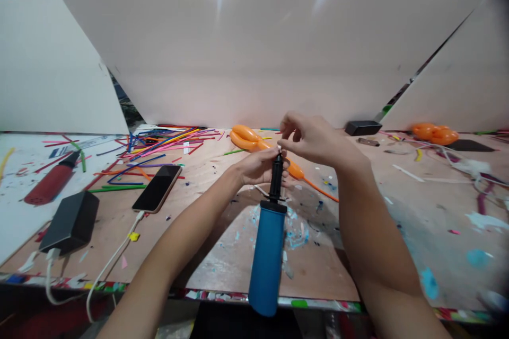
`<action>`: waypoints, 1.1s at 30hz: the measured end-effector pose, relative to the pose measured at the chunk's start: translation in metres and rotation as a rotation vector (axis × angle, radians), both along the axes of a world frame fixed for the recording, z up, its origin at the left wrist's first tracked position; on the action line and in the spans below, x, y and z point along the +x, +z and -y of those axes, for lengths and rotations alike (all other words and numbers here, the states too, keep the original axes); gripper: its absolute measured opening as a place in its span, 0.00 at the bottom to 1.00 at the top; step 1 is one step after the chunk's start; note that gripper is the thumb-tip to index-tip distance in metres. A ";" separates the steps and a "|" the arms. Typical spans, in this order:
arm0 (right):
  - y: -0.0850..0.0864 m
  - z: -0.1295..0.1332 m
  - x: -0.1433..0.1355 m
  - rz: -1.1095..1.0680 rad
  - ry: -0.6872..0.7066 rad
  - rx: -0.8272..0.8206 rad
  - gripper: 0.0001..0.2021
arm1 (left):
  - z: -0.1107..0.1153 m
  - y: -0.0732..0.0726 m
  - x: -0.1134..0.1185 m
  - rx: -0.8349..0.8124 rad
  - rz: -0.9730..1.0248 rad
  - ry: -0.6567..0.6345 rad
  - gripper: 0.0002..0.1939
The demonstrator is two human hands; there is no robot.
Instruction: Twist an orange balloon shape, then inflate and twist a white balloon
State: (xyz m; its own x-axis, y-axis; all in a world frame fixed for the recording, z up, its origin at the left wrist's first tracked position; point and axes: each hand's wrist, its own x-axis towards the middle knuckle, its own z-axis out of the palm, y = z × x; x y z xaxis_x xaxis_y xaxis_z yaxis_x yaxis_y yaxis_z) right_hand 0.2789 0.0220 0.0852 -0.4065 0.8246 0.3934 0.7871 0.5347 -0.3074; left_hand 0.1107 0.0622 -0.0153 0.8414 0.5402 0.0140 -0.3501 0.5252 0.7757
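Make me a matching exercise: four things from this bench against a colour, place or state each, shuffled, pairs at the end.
Column one
1. Pump
2. Phone
3. Left hand
4. Long balloon behind the hands

Column two
A. Closed around a black nozzle
B. Orange, narrowing to a thin end
C. Dark-screened, plugged into a white cable
D. Blue-bodied

Pairs: 1-D, 2-C, 3-A, 4-B

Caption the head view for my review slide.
Left hand around the black nozzle of a blue pump, right hand at its end, orange balloon behind.
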 end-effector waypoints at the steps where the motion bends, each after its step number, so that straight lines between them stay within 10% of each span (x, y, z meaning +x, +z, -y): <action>1: 0.000 -0.003 0.003 -0.033 -0.016 0.023 0.06 | 0.004 0.000 0.004 -0.036 0.049 -0.009 0.09; 22: 0.001 -0.011 0.011 -0.304 -0.041 0.131 0.04 | 0.040 0.006 0.040 -0.159 0.197 -0.001 0.18; 28: -0.016 -0.030 -0.012 -0.604 -0.014 0.093 0.18 | 0.006 0.032 0.001 -0.148 0.301 0.422 0.20; 33: -0.072 -0.018 -0.064 -0.693 0.210 -0.680 0.21 | -0.032 0.040 -0.057 -0.111 0.392 0.886 0.19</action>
State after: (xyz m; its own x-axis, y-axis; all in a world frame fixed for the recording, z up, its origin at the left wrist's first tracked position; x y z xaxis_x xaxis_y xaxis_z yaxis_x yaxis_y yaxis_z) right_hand 0.2147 0.0405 0.0128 -0.4295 0.9004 0.0695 0.2267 0.1820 -0.9568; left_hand 0.0542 0.0939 0.0243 0.0757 0.9903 0.1167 -0.8763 0.0102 0.4817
